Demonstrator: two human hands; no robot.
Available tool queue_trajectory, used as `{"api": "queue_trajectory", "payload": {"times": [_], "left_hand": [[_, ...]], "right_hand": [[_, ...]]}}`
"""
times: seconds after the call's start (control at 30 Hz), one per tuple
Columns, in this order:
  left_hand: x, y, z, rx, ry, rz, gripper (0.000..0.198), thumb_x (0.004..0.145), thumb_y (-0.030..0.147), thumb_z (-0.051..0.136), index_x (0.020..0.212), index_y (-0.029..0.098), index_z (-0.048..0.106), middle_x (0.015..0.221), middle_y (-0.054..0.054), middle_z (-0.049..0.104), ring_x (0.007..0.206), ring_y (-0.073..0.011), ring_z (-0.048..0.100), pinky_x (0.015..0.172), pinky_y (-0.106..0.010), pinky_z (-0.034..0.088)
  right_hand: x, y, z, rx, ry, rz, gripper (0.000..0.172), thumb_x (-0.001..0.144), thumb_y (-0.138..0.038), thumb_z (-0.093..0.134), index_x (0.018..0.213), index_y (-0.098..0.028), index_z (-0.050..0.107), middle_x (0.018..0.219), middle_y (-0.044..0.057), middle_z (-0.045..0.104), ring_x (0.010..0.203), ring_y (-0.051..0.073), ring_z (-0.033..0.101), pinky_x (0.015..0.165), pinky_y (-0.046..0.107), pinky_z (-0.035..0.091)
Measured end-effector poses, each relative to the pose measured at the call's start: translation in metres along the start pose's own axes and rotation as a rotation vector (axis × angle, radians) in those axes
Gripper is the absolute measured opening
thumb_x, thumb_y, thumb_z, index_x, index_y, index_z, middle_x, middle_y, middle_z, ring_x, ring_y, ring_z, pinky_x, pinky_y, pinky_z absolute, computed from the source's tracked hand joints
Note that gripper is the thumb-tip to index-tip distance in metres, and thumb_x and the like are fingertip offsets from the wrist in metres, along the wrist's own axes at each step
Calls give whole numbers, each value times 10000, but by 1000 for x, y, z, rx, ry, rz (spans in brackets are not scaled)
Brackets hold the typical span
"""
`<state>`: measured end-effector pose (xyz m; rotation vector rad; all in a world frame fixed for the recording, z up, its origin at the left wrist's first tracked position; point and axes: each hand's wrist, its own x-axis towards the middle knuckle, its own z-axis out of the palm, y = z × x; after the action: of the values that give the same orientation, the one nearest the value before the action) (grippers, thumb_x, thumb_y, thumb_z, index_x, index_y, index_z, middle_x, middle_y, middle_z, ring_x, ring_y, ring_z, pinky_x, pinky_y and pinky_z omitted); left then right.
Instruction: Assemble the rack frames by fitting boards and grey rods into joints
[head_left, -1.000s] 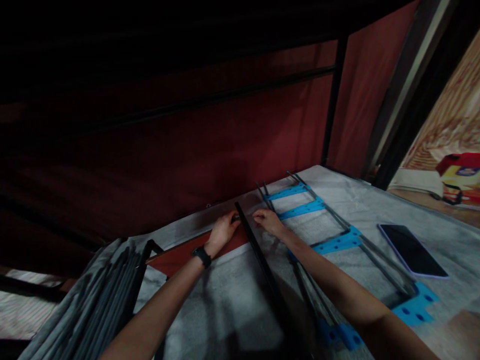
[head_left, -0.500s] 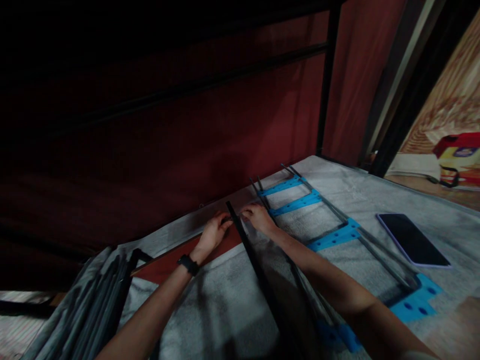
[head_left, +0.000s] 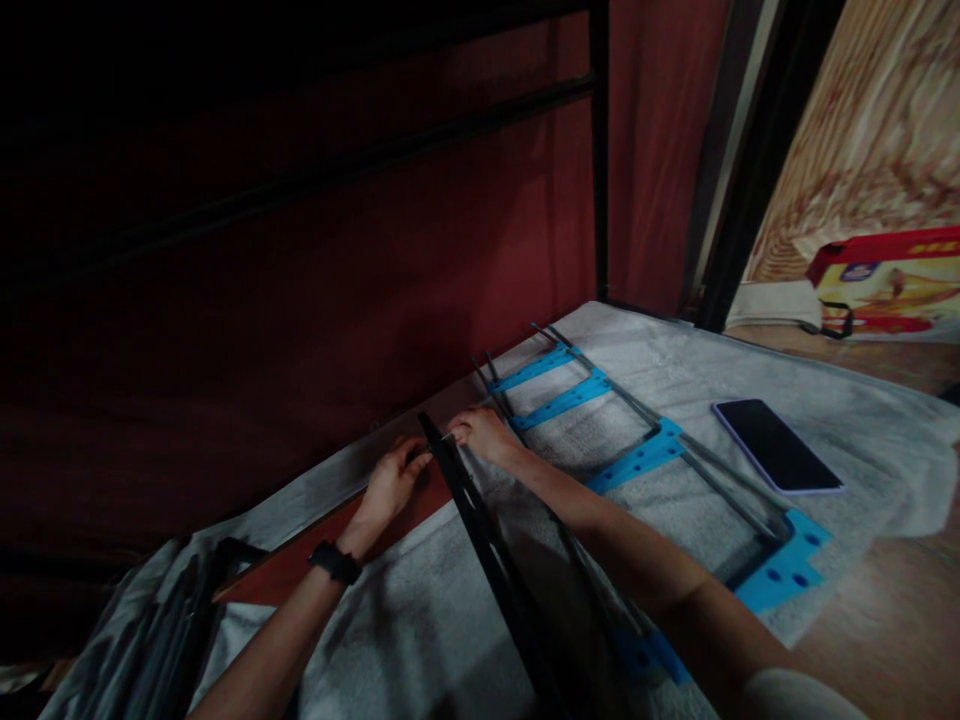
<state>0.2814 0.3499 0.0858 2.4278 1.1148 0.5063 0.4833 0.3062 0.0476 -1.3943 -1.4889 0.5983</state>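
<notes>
A long black metal bar (head_left: pixel 487 560) runs from the bottom centre up toward the dark red wall. Both my hands meet at its far end. My left hand (head_left: pixel 390 485), with a black watch on the wrist, has its fingers curled against the bar's tip. My right hand (head_left: pixel 484 435) pinches at the same spot from the right; what its fingers hold is too small and dim to name. A dark red panel (head_left: pixel 315 550) lies flat under my left hand on the grey cloth (head_left: pixel 420 630).
Grey rods joined by blue plastic brackets (head_left: pixel 637 460) lie to the right. A dark phone (head_left: pixel 776 445) rests beyond them. Folded grey-and-black frames (head_left: pixel 150 640) are stacked at the lower left. A red and yellow box (head_left: pixel 885 280) stands on the wooden floor far right.
The view has swung right and down, so everything sits further left in the frame. Both hands stay together at the bar's far end.
</notes>
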Motion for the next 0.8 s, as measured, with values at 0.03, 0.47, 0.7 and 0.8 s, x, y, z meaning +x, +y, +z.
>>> {"api": "queue_trajectory", "payload": {"times": [0.03, 0.47, 0.7, 0.8], "left_hand": [[0, 0, 0, 3, 1, -5, 306, 914, 399, 529, 1054, 180, 690, 1121, -103, 699, 1050, -255, 648, 981, -391, 486], [1, 0, 0, 22, 5, -11, 330, 909, 413, 528, 1068, 172, 689, 1131, -111, 695, 1047, -257, 656, 964, -388, 498], [-2, 9, -2, 49, 17, 18, 257, 907, 364, 535, 981, 174, 692, 1070, -106, 694, 995, -252, 653, 930, -380, 501], [-5, 12, -3, 25, -15, 26, 269, 930, 332, 508, 1045, 170, 690, 1096, -109, 692, 1007, -245, 652, 933, -370, 502]], "right_hand": [[0, 0, 0, 32, -4, 7, 255, 856, -60, 555, 886, -157, 789, 863, 44, 760, 724, 120, 648, 672, 195, 452], [-3, -1, -1, -33, -7, -62, 257, 832, -41, 569, 836, -175, 789, 889, 44, 770, 846, 152, 657, 791, 216, 461], [-3, -8, 13, 63, -33, 20, 250, 853, -62, 581, 931, -186, 784, 940, 48, 780, 847, 160, 694, 749, 216, 495], [-6, -8, 16, 128, -14, 78, 265, 863, -61, 573, 954, -209, 773, 965, 33, 785, 846, 156, 708, 765, 226, 520]]}}
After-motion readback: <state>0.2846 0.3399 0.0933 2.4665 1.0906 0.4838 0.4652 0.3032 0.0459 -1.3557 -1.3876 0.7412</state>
